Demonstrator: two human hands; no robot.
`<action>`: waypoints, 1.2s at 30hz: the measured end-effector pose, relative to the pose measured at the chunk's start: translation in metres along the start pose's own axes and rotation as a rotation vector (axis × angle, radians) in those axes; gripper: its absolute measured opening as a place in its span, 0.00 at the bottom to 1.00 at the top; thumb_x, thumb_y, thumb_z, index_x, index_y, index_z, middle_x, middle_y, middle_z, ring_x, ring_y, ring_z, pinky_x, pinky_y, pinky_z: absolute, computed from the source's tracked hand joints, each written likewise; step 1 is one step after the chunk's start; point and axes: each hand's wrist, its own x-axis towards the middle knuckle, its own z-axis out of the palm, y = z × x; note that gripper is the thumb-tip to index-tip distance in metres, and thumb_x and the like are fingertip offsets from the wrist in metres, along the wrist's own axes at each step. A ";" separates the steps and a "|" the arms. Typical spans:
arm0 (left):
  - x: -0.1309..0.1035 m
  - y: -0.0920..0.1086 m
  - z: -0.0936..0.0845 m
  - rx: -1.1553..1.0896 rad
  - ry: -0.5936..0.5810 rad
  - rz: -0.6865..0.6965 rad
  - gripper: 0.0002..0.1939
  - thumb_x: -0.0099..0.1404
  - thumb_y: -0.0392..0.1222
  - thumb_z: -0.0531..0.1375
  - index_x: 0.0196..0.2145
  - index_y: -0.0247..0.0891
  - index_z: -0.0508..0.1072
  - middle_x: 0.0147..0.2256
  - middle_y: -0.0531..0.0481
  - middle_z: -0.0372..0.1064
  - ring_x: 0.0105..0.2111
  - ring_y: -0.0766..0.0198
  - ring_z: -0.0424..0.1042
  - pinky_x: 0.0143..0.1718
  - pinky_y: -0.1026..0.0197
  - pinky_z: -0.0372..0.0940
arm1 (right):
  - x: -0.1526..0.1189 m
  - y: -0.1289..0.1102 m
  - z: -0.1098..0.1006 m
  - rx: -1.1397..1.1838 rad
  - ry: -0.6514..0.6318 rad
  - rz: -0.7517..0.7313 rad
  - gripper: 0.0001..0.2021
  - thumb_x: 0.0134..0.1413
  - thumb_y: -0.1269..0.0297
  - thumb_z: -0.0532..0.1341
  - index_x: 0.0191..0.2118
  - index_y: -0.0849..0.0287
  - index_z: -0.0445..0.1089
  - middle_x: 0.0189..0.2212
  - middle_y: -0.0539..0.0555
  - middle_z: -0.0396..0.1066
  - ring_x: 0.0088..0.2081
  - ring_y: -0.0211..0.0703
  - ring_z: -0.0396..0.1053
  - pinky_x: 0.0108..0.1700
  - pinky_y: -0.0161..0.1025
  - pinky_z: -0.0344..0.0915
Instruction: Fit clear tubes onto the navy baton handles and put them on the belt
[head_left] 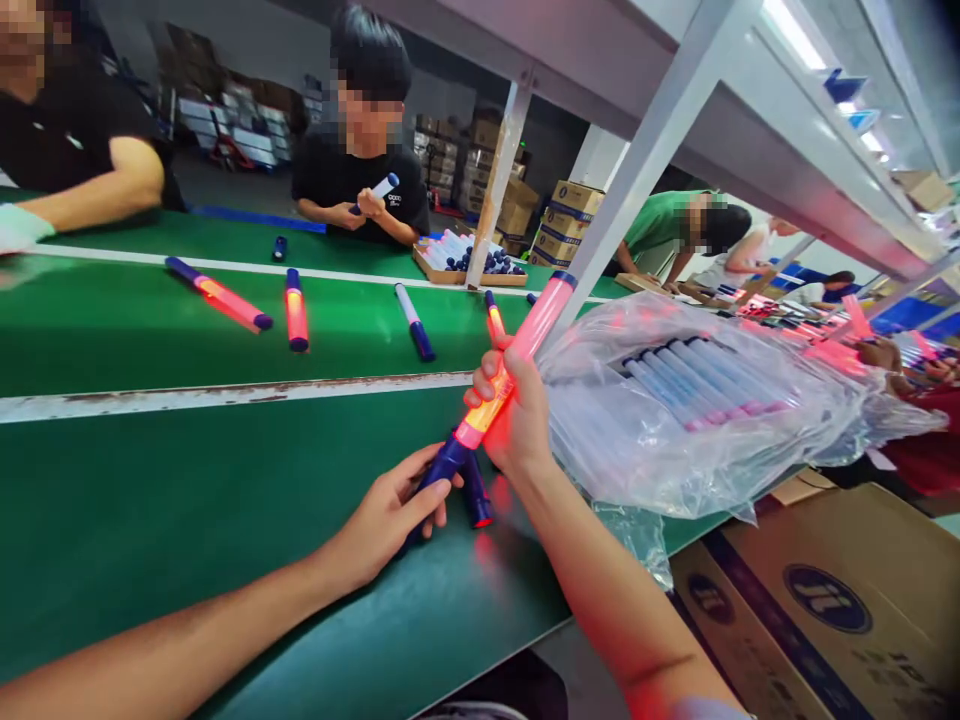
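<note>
A light stick glowing red and yellow is held at a slant above the green work surface, with both my hands on it. My right hand wraps round its lit tube. Around the dark blue handle at its lower end, the fingers of my left hand are closed. Just behind the handle lies another dark blue handle piece, partly hidden, with red light at its near end. A further lit light stick rests beyond my right hand, partly covered by it.
Light sticks lie along the green belt, some lit. A clear plastic bag of unlit tubes sits at right, beside a white post. Below are cardboard boxes. Across the belt a person holds a stick.
</note>
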 end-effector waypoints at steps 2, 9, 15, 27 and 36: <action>0.000 0.000 0.000 0.004 -0.019 -0.019 0.28 0.69 0.55 0.63 0.61 0.40 0.67 0.46 0.44 0.73 0.28 0.68 0.68 0.25 0.65 0.63 | -0.004 0.001 -0.002 0.018 -0.006 0.020 0.12 0.57 0.60 0.66 0.44 0.55 0.66 0.27 0.43 0.62 0.22 0.29 0.57 0.25 0.29 0.61; -0.001 0.003 0.003 0.010 -0.044 -0.029 0.24 0.70 0.56 0.60 0.56 0.37 0.70 0.41 0.46 0.72 0.26 0.70 0.65 0.24 0.66 0.62 | -0.012 0.005 0.004 -0.041 -0.018 -0.079 0.11 0.59 0.59 0.64 0.44 0.53 0.65 0.26 0.42 0.60 0.21 0.29 0.56 0.22 0.28 0.58; -0.004 -0.002 0.000 0.138 0.019 0.000 0.29 0.70 0.58 0.60 0.61 0.39 0.67 0.35 0.49 0.72 0.27 0.68 0.66 0.25 0.66 0.63 | -0.017 0.009 0.010 -0.211 0.093 -0.149 0.11 0.62 0.57 0.64 0.45 0.51 0.62 0.29 0.42 0.63 0.23 0.30 0.61 0.25 0.30 0.61; -0.009 0.000 0.002 0.487 0.111 0.202 0.26 0.75 0.53 0.55 0.66 0.44 0.65 0.32 0.52 0.71 0.30 0.63 0.70 0.32 0.63 0.68 | -0.020 0.024 0.017 -0.278 0.154 -0.178 0.10 0.66 0.55 0.61 0.41 0.51 0.60 0.28 0.41 0.58 0.20 0.28 0.57 0.21 0.29 0.58; -0.011 -0.002 0.003 0.475 0.148 0.212 0.24 0.75 0.52 0.54 0.64 0.43 0.63 0.47 0.45 0.73 0.42 0.57 0.73 0.45 0.56 0.68 | -0.016 0.014 0.022 -0.253 0.113 -0.110 0.14 0.62 0.52 0.64 0.42 0.53 0.62 0.28 0.42 0.62 0.23 0.30 0.62 0.25 0.31 0.65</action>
